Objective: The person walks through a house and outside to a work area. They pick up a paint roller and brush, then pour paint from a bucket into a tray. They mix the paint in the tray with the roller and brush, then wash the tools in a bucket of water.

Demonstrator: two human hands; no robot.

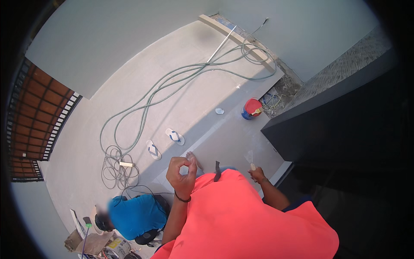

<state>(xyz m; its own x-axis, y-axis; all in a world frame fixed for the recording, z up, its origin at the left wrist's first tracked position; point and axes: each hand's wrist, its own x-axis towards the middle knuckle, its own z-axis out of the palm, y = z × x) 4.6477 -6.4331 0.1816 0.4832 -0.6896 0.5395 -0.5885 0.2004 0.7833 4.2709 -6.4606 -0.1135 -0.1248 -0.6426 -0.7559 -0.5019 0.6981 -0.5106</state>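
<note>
My left hand point(181, 172) is raised in front of my chest, its fingers curled round to the thumb. Nothing shows in its grip. Lower and to the right, my right hand point(257, 174) is closed round the handle of a flat hand tool point(252, 165). The tool has a pale handle and a whitish, fanned-out end that points away from me; whether that end is bristles or a blade is too blurred to tell. Beyond this hand, a red and blue bucket point(249, 115) stands on the floor, with a yellowish brush-like item point(257, 111) across its top.
A long hose point(148, 97) lies in loops across the floor, over a pale pole point(222, 44). White flip-flops point(174, 137) lie ahead. A person in a blue shirt point(138, 216) crouches at left, near a cable tangle point(113, 166) and a tub point(118, 248). A dark doorway is at right.
</note>
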